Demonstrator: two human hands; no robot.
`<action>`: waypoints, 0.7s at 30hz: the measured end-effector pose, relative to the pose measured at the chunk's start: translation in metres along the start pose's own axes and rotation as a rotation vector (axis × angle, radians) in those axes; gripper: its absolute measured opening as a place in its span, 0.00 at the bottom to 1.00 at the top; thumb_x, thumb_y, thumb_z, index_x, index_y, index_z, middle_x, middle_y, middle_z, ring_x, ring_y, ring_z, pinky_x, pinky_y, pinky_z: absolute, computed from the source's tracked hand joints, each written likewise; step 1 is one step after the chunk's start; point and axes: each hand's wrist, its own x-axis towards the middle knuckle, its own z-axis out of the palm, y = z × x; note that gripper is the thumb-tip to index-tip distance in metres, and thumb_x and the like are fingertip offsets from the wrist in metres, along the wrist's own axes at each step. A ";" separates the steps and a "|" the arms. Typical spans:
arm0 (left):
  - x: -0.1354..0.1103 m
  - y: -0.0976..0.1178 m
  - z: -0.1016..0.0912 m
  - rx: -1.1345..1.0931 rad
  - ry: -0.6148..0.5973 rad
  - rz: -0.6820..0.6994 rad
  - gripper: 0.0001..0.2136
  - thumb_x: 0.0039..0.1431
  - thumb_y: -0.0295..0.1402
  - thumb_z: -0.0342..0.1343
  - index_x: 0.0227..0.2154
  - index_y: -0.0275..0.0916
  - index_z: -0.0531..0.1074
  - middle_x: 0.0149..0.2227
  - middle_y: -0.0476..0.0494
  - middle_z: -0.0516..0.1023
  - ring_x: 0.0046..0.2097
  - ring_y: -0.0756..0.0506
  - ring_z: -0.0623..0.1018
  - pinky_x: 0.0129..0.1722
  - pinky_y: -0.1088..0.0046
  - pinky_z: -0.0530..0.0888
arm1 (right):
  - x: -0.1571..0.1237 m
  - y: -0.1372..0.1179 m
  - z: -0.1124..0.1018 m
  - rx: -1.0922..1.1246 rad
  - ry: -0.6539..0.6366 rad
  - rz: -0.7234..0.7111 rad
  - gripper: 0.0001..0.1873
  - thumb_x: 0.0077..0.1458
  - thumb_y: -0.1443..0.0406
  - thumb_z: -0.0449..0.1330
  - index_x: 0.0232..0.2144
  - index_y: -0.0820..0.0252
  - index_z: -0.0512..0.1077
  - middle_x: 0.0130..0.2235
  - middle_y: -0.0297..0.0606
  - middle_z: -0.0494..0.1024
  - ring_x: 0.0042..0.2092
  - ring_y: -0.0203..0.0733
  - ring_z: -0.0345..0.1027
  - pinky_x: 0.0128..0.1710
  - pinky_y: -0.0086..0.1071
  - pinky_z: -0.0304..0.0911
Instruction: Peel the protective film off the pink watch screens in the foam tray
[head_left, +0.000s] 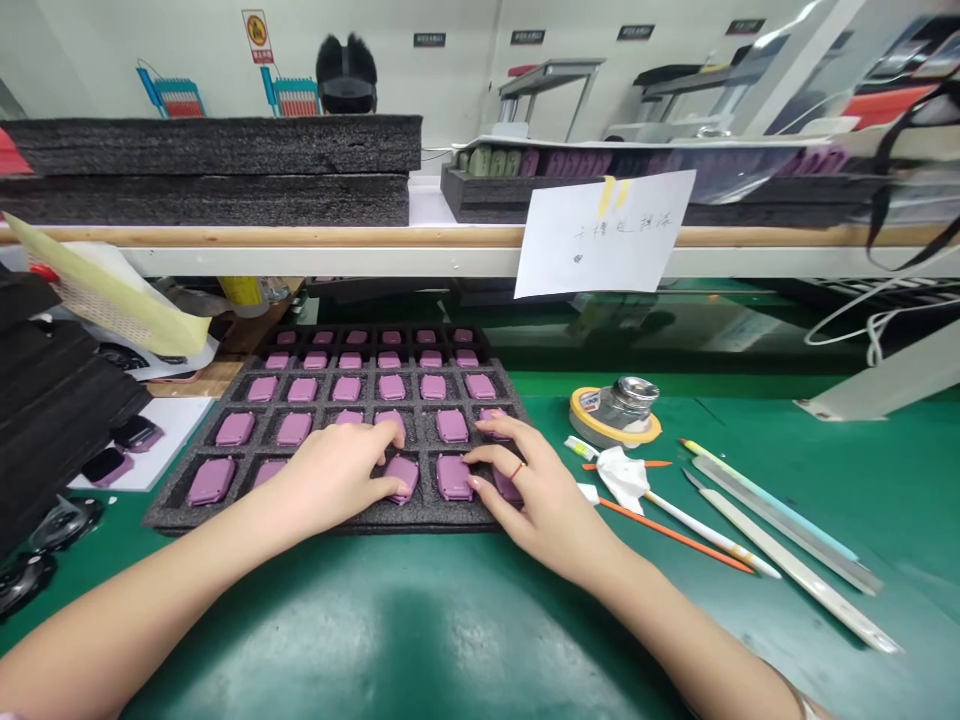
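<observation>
A black foam tray (pixel 442 515) holds rows of purple watch cases in square pockets. In its front row, my left hand (pixel 330 470) has thumb and index finger curled at the left side of a purple watch case (pixel 403 478). One pocket to the right, my right hand (pixel 544 490), wearing a ring, has thumb and fingertips at the right edge of another purple watch case (pixel 452 478). Both of these cases sit in or at their pockets; whether they are lifted I cannot tell. My hands and wrists partly cover neighbouring cases.
Right of the tray are a tape roll (pixel 585 425) with a metal-topped bottle (pixel 634 400), a white cloth piece (pixel 622 478), swabs and a long blade-like tool (pixel 802 565). Dark watches (pixel 105 465) and black foam lie left. A shelf edge (pixel 337 262) crosses above, with a hanging paper note (pixel 604 235).
</observation>
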 end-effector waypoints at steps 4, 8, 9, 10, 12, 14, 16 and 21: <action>0.000 -0.004 0.006 -0.080 -0.010 0.001 0.19 0.59 0.40 0.62 0.50 0.43 0.66 0.42 0.44 0.81 0.45 0.36 0.80 0.43 0.62 0.73 | -0.001 -0.003 0.005 -0.032 -0.052 0.017 0.14 0.65 0.60 0.57 0.50 0.59 0.73 0.59 0.53 0.70 0.66 0.61 0.59 0.61 0.61 0.63; 0.000 -0.006 0.008 -0.097 -0.010 0.002 0.17 0.60 0.40 0.60 0.49 0.42 0.65 0.43 0.44 0.80 0.45 0.36 0.80 0.42 0.62 0.72 | 0.001 -0.005 0.006 -0.044 -0.075 0.039 0.15 0.64 0.58 0.59 0.49 0.59 0.73 0.59 0.54 0.71 0.67 0.61 0.59 0.62 0.61 0.63; 0.001 -0.006 0.008 -0.092 -0.015 0.002 0.16 0.61 0.40 0.59 0.48 0.42 0.66 0.43 0.43 0.80 0.45 0.36 0.80 0.42 0.61 0.72 | 0.001 -0.005 0.005 -0.043 -0.078 0.043 0.15 0.64 0.58 0.59 0.49 0.59 0.73 0.58 0.54 0.71 0.66 0.61 0.59 0.62 0.61 0.63; 0.001 -0.006 0.008 -0.083 -0.021 -0.003 0.15 0.61 0.41 0.59 0.48 0.43 0.67 0.43 0.43 0.80 0.45 0.35 0.80 0.42 0.61 0.72 | 0.002 -0.006 0.005 -0.040 -0.080 0.048 0.15 0.64 0.58 0.59 0.49 0.59 0.73 0.59 0.54 0.71 0.66 0.61 0.60 0.62 0.61 0.63; 0.002 -0.006 0.008 -0.060 -0.036 -0.021 0.15 0.61 0.42 0.58 0.47 0.43 0.69 0.44 0.44 0.81 0.46 0.35 0.80 0.43 0.59 0.72 | 0.003 -0.007 0.004 -0.036 -0.085 0.059 0.16 0.63 0.58 0.59 0.50 0.58 0.74 0.59 0.53 0.72 0.66 0.60 0.60 0.62 0.60 0.63; 0.003 -0.005 0.008 -0.041 -0.041 -0.038 0.15 0.61 0.42 0.58 0.48 0.42 0.69 0.44 0.43 0.81 0.47 0.34 0.80 0.43 0.58 0.72 | 0.003 -0.007 0.003 -0.036 -0.089 0.066 0.16 0.63 0.58 0.60 0.49 0.59 0.74 0.58 0.53 0.72 0.66 0.60 0.60 0.63 0.60 0.63; 0.003 -0.004 0.007 -0.031 -0.039 -0.050 0.16 0.61 0.42 0.58 0.49 0.41 0.69 0.44 0.43 0.82 0.47 0.34 0.80 0.43 0.58 0.72 | 0.003 -0.008 0.002 -0.038 -0.091 0.068 0.15 0.63 0.58 0.60 0.48 0.60 0.75 0.58 0.53 0.73 0.66 0.60 0.60 0.63 0.59 0.62; 0.002 0.000 0.005 -0.005 -0.052 -0.060 0.16 0.62 0.42 0.57 0.50 0.40 0.69 0.44 0.43 0.81 0.46 0.34 0.80 0.42 0.58 0.73 | 0.003 -0.007 0.003 -0.043 -0.102 0.069 0.16 0.64 0.58 0.59 0.49 0.59 0.75 0.59 0.53 0.72 0.66 0.60 0.60 0.63 0.59 0.62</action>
